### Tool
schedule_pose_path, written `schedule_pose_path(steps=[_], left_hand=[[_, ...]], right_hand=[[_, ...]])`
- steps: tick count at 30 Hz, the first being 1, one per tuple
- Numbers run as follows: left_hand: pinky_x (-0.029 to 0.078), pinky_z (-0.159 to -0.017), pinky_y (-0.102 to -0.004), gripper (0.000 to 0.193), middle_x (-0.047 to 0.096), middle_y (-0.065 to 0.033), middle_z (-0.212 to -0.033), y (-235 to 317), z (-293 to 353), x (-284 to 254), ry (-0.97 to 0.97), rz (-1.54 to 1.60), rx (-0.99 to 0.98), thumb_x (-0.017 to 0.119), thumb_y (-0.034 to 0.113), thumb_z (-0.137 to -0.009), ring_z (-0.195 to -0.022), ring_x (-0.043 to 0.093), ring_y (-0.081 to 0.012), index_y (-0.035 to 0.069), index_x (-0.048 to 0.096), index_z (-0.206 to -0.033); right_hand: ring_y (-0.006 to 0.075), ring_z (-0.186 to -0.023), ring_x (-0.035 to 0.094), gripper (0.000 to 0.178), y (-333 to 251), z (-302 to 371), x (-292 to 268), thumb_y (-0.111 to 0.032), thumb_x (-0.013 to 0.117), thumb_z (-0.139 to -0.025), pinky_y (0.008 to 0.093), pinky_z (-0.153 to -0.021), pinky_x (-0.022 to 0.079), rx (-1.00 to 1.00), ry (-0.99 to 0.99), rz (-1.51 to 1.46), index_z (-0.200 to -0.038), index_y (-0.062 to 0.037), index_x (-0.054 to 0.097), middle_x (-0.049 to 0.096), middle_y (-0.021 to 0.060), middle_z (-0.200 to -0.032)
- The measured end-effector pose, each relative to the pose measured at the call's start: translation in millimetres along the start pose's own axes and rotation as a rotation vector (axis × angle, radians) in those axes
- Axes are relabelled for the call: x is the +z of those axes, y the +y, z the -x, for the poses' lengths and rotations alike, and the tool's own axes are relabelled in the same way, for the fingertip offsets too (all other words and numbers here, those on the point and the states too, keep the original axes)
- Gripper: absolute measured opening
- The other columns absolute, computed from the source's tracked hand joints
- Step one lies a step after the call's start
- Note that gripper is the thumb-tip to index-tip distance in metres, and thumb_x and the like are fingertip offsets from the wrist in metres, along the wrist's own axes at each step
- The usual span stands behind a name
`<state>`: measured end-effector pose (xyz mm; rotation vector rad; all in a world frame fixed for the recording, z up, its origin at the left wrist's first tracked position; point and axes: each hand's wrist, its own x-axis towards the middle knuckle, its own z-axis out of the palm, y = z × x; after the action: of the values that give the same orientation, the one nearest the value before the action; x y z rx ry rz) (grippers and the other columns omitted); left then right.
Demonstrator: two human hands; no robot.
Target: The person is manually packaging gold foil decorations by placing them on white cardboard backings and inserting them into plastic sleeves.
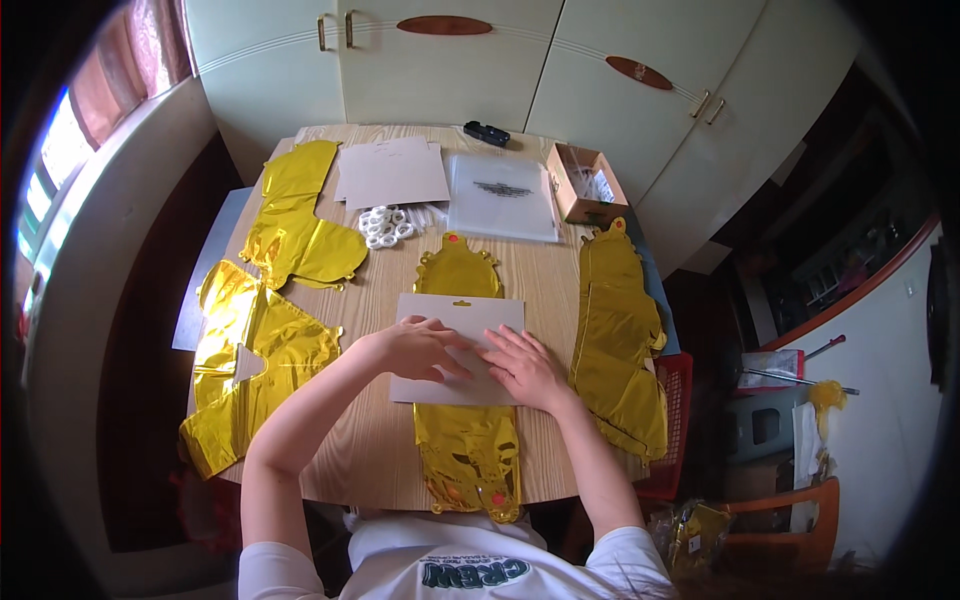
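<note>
Both hands flat on the grey card sheet [455, 345] at the middle of the wooden table [375, 440]. Left hand [412, 347] palm down, fingers spread and pointing right, pressing the card, nothing gripped. Right hand [525, 367] also palm down, fingers loosely extended toward the left hand, fingertips close to it; looks like it rests on the card rather than pinching it, but the underside is hidden so I can't be sure. The card lies across a flat gold foil balloon [462, 270], which sticks out above the card's top edge and below its bottom edge, down to the near table edge. More flat gold foil shapes: two on the left side of the table [262, 350], partly overhanging the edge, and one long piece on the right [615, 340], just beside the right hand. Far side of the table: a stack of grey card sheets [392, 172], a clear plastic sleeve [500, 195] beside it, a small pile of white rings [385, 225] between the stack and the middle balloon, an open cardboard box [585, 185] at the right corner, a small dark object [486, 132] at the back edge. Pale cabinet doors [440, 60] behind the table.
</note>
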<state>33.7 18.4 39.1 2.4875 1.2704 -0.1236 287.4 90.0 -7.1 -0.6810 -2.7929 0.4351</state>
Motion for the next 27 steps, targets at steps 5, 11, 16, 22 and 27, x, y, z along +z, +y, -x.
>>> schedule_pose_path(steps=[5,11,16,22,27], left_hand=[[0.026,-0.111,-0.0469,0.039,0.048,-0.0002,-0.141,-7,4,16,0.168,0.125,0.042,0.070,0.035,-0.082,-0.133,0.038,-0.0276,0.045,0.066,-0.120],[0.022,-0.112,-0.0484,0.040,0.047,-0.0022,-0.143,-6,7,16,0.207,0.178,0.065,0.071,0.034,-0.081,-0.135,0.034,-0.0295,0.039,0.067,-0.121],[0.019,-0.115,-0.0499,0.040,0.040,-0.0021,-0.151,-10,4,25,0.231,0.157,0.122,0.072,0.033,-0.081,-0.144,0.024,-0.0326,0.035,0.067,-0.121],[0.013,-0.117,-0.0522,0.040,0.036,-0.0027,-0.154,-14,2,25,0.210,0.185,0.151,0.070,0.035,-0.083,-0.147,0.018,-0.0335,0.035,0.066,-0.123],[0.013,-0.116,-0.0533,0.041,0.036,-0.0038,-0.154,-14,2,26,0.217,0.173,0.152,0.071,0.035,-0.082,-0.147,0.019,-0.0334,0.035,0.066,-0.123]], right_hand=[[0.0237,-0.140,0.036,0.031,2,1,0,-0.024,0.055,-0.095,0.0438,-0.115,0.027,-0.004,0.019,0.028,-0.124,-0.0195,0.065,0.046,0.0042,-0.147],[0.0233,-0.140,0.036,0.034,4,2,4,-0.020,0.055,-0.094,0.0438,-0.116,0.026,-0.006,0.028,0.045,-0.127,-0.0211,0.062,0.046,0.0043,-0.147],[0.0241,-0.141,0.034,0.037,2,2,4,-0.026,0.055,-0.094,0.0446,-0.117,0.023,0.003,0.019,0.024,-0.131,-0.0219,0.059,0.044,0.0046,-0.148],[0.0259,-0.143,0.031,0.048,-1,1,-2,-0.045,0.059,-0.091,0.0456,-0.118,0.020,0.006,-0.007,0.020,-0.132,-0.0206,0.058,0.042,0.0061,-0.150],[0.0262,-0.143,0.030,0.057,0,1,-2,-0.054,0.060,-0.088,0.0456,-0.118,0.020,-0.005,-0.014,0.018,-0.133,-0.0202,0.057,0.041,0.0067,-0.151]])
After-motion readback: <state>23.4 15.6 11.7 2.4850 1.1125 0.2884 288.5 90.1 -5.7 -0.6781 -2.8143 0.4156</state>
